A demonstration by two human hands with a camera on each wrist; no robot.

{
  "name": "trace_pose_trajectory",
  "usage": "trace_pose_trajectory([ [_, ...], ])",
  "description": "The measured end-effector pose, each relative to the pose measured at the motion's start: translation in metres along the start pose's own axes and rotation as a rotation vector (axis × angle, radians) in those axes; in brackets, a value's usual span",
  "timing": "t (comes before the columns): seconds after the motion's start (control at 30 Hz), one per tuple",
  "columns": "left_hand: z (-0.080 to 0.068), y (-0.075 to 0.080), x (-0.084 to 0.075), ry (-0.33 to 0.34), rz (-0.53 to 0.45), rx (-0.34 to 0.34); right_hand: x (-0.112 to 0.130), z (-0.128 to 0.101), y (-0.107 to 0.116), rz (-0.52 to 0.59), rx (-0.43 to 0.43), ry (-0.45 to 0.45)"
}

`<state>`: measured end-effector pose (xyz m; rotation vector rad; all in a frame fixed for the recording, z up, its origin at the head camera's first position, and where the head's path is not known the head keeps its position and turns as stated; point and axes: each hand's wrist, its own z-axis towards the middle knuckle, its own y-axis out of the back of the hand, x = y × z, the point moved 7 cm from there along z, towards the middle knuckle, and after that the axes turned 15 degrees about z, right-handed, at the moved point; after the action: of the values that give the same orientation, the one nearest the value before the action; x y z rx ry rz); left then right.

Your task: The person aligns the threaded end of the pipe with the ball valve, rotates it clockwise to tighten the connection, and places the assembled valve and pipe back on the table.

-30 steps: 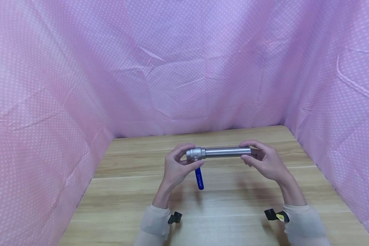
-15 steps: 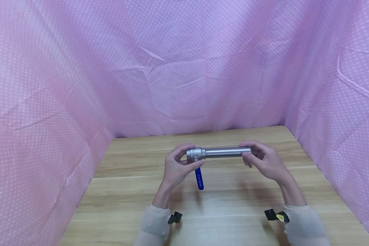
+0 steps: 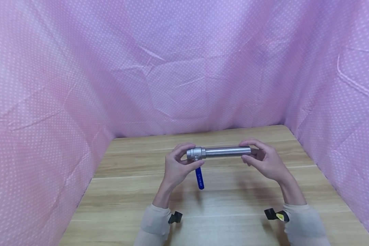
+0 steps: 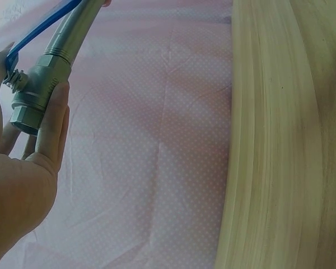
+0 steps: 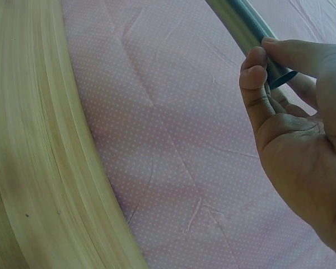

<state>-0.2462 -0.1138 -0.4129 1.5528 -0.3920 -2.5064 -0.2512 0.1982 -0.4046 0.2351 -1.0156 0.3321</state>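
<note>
The person is holding a steel pipe point(image 3: 227, 151) level above the wooden table point(image 3: 221, 205), with a ball valve point(image 3: 195, 153) screwed onto one end. The whole piece is hanging in the air between the two hands, clear of the tabletop.

The left hand point(image 3: 176, 167) is gripping the valve body. Its fingers point(image 3: 179, 148) are curling over the far side of the valve and the thumb is pressing in from the near side, so the metal is sitting clamped between them. In the left wrist view the left hand point(image 4: 22, 185) is showing the same hold: the valve body point(image 4: 36, 95) is lying between the thumb on one side and the fingertips point(image 4: 53, 123) on the other, with its open hexagonal end poking out just past them toward the palm. The blue lever handle point(image 3: 199, 178) is hanging down from the valve, just beside the thumb and below the knuckles, pointing toward the person.

The right hand point(image 3: 264, 160) is pinching the opposite, open end of the pipe. The fingers are arching over the top and the thumb is coming up from beneath, closing on the tube's last stretch. From the right wrist view the right hand point(image 5: 302, 140) is showing its fingertips point(image 5: 255, 70) resting against the side of the pipe's rim point(image 5: 280, 75) while the thumb is lying across it from above; the rest of the pipe is running away from the fingers toward the upper edge.

Pink dotted cloth point(image 3: 184, 68) is hanging behind and to both sides of the hands.
</note>
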Motion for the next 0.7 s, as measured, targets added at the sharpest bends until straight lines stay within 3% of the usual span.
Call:
trace_pose_trajectory([
  [0.23, 0.0006, 0.0002, 0.0, 0.002, -0.001, 0.011, -0.0024, -0.0005, 0.001, -0.084, -0.037, -0.076],
  [0.7, 0.0021, 0.0035, 0.0065, 0.019, -0.002, 0.001, -0.0049, 0.0009, -0.0027, -0.105, -0.031, -0.101],
])
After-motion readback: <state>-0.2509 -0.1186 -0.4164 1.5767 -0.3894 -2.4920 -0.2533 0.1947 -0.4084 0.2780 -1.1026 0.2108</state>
